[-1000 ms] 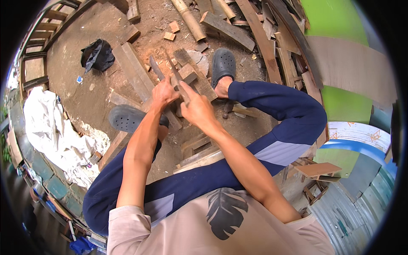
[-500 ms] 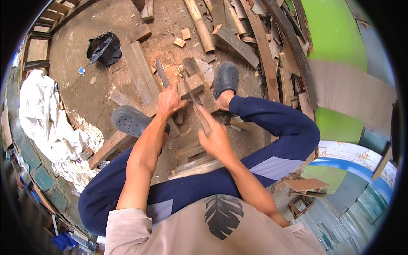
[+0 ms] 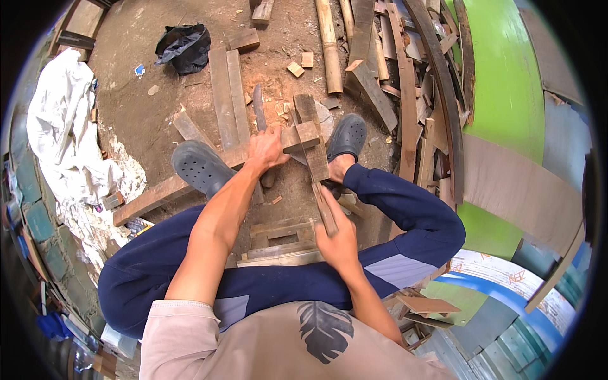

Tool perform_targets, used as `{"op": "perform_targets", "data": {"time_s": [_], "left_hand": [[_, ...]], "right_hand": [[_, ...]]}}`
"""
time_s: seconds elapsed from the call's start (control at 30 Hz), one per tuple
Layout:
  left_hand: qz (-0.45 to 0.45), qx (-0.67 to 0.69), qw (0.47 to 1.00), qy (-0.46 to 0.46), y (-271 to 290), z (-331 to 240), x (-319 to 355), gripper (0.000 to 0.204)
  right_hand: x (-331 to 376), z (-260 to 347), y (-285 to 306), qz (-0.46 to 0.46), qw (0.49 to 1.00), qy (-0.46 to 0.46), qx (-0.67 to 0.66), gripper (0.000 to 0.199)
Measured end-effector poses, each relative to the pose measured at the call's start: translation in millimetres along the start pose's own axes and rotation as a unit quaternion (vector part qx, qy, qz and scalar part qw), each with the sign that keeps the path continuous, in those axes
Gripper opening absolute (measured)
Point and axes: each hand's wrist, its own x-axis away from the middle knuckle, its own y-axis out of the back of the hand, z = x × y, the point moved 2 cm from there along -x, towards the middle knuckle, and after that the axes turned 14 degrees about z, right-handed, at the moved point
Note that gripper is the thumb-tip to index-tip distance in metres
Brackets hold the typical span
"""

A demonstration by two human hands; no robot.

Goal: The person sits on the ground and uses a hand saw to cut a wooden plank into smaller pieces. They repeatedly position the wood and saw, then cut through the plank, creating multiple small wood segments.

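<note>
My left hand (image 3: 266,148) is closed over a long wooden beam (image 3: 174,187), near its far right end, pressing down on it. The beam slants from the lower left past my left shoe, and its end rests on another wood piece (image 3: 305,107). My right hand (image 3: 337,240) grips the wooden handle of a handsaw (image 3: 323,206). The saw's narrow blade lies across the beam just right of my left hand; its teeth are too small to see. A dark curved blade (image 3: 259,109) lies on the ground beyond my left hand.
Grey clogs (image 3: 201,166) on my feet flank the beam. Boards (image 3: 223,95), small offcuts (image 3: 296,69) and a black plastic bag (image 3: 183,49) lie ahead on dirt. Timber (image 3: 408,95) is heaped at right, white cloth (image 3: 63,133) at left. A low wooden frame (image 3: 282,244) sits before me.
My right hand has drawn the saw back toward my body, its blade still across the beam. My left hand keeps its hold on the beam. The whole view has shifted a little.
</note>
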Motion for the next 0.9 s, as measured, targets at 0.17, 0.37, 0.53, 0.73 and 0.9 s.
{"op": "perform_targets", "data": {"time_s": [0.17, 0.37, 0.53, 0.73, 0.9], "left_hand": [[0.0, 0.007, 1.0, -0.006, -6, 1, 8, 0.08], [0.035, 0.016, 0.999, -0.035, -4, -11, -8, 0.076], [0.05, 0.023, 0.998, 0.009, -2, 0, 5, 0.074], [-0.013, 0.029, 0.999, -0.021, -6, 3, 5, 0.072], [0.012, 0.011, 1.0, -0.026, -23, -14, 3, 0.077]], "right_hand": [[34, 11, 0, 0.002, 1.0, -0.025, 0.0, 0.072], [-101, -32, -14, -0.019, 0.998, -0.06, -0.011, 0.067], [36, 11, -7, 0.01, 0.998, -0.061, 0.009, 0.07], [-38, -13, -18, -0.021, 0.999, -0.007, 0.03, 0.066], [-86, -42, -13, -0.036, 0.998, 0.03, 0.051, 0.068]]}}
